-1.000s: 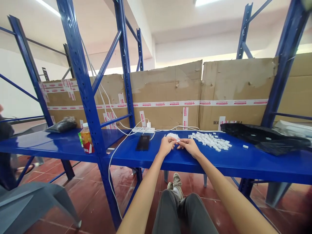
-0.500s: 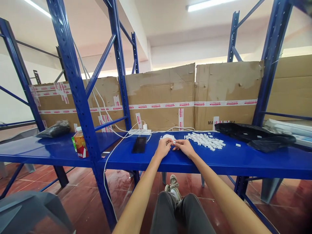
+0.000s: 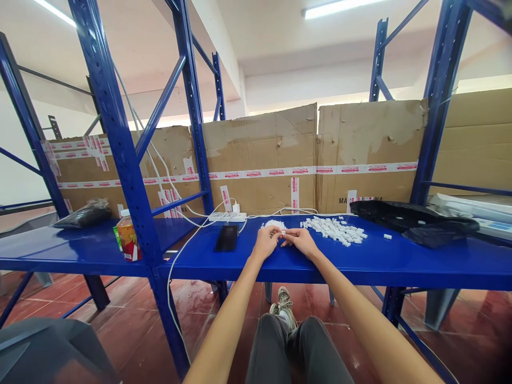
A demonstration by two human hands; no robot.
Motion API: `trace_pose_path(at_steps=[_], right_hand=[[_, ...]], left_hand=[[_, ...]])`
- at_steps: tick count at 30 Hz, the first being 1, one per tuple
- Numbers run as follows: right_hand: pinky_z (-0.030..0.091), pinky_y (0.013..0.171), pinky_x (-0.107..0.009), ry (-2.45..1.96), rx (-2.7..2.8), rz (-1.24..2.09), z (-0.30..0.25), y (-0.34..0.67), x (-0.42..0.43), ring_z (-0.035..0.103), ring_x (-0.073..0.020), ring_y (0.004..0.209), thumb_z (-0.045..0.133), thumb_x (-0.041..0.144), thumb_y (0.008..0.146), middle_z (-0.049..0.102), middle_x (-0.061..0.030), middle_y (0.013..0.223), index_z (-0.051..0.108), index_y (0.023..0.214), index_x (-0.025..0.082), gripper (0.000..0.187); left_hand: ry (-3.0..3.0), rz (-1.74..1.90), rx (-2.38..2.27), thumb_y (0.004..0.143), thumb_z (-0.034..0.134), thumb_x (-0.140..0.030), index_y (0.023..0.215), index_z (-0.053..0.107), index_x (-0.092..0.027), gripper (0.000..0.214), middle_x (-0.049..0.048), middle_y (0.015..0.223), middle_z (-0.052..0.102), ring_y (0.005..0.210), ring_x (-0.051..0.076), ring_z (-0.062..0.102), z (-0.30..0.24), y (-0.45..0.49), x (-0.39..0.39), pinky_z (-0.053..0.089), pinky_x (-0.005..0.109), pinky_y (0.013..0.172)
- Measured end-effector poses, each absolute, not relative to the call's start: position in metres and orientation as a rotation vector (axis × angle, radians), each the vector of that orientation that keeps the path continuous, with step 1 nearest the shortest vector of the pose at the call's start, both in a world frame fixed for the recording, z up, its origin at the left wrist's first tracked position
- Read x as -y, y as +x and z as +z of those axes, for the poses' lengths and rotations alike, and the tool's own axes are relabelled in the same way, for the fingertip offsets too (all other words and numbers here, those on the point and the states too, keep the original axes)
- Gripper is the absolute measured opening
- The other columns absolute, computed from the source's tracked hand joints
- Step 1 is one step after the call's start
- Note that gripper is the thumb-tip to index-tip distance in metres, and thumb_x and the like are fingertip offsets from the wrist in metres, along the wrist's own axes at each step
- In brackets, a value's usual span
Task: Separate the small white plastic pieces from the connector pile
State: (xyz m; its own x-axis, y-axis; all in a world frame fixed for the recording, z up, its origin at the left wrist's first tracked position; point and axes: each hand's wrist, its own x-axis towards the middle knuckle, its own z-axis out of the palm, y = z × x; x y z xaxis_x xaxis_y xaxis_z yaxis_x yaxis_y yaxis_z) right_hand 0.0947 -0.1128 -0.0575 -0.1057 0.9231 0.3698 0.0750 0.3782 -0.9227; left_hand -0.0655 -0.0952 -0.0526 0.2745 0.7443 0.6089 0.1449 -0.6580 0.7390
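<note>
Though the view shifted, left hand [image 3: 265,242] and right hand [image 3: 303,241] pinch a white piece [image 3: 284,232].

Bottle [image 3: 129,239] beside post [image 3: 119,138] — cardboard [image 3: 260,144] behind.

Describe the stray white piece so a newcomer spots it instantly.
On the long blue shelf, find the black plastic bag at the right. In front of its left part, right of the spread pile of white pieces, lies the stray white piece. It sits alone on blue, touching neither pile nor bag.
</note>
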Motion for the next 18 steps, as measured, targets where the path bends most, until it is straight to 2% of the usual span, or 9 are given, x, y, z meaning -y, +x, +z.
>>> trace_pose_path(at_steps=[8, 18], right_hand=[[0.048, 0.056, -0.023, -0.947, 1.477, 0.941, -0.0592, 0.0946, 0.1108, 0.072, -0.0175, 0.063, 0.074, 0.035, 0.071, 0.077, -0.0097, 0.087, 0.076, 0.087, 0.014, 0.027], [0.048, 0.056, -0.023, -0.972, 1.482, 0.935, -0.0579, 0.0944, 0.1112, 0.072, -0.0181, 0.065, 0.072, 0.036, 0.073, 0.077, -0.0103, 0.086, 0.075, 0.087, 0.013, 0.027]], left_hand=[[1.979, 1.405, -0.798, 0.078, 0.056, -0.016, 0.078, 0.064, -0.015, 0.008, 0.0020, 0.067, 0.065, 0.055, 0.011, 0.056, -0.0533, -0.0654, 0.0935, 0.046, 0.023, 0.057], [1.994, 1.386, -0.786, 0.078, 0.056, -0.015, 0.078, 0.064, -0.015, 0.009, 0.0032, 0.070, 0.066, 0.058, 0.012, 0.058, -0.0529, -0.0657, 0.0936, 0.047, 0.023, 0.058]])
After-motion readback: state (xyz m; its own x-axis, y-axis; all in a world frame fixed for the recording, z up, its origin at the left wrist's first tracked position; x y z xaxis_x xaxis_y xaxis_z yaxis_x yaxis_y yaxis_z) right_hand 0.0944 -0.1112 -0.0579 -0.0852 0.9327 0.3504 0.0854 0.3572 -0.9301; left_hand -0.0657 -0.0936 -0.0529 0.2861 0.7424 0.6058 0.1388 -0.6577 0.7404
